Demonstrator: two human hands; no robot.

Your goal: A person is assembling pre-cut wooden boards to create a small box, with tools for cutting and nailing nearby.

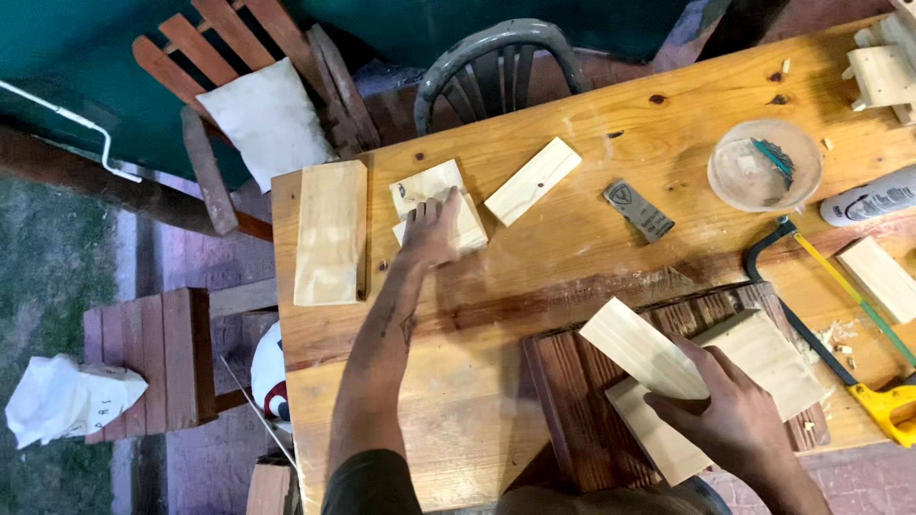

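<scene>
Left hand (431,232) stretched out across wooden table (572,257), fingers flat, pressing down on small pale wood block (441,205), not gripping it. Long pale plank (330,232) lies just left of block; narrow wood strip (532,180) just right. Right hand (725,410) grips angled pale wood board (641,348) over dark ridged panel (572,401) at near table edge. Hacksaw (840,305) lies at right, near clear plastic bowl (764,165).

On the table (534,286): my left hand (429,234) rests on two stacked wood pieces (434,191), a wide board (330,232) to their left, a narrow block (532,181) to their right. My right hand (730,420) presses overlapping boards (649,358) on a ribbed panel (572,401); hacksaw (840,324) further right, bowl (764,165) behind.
</scene>
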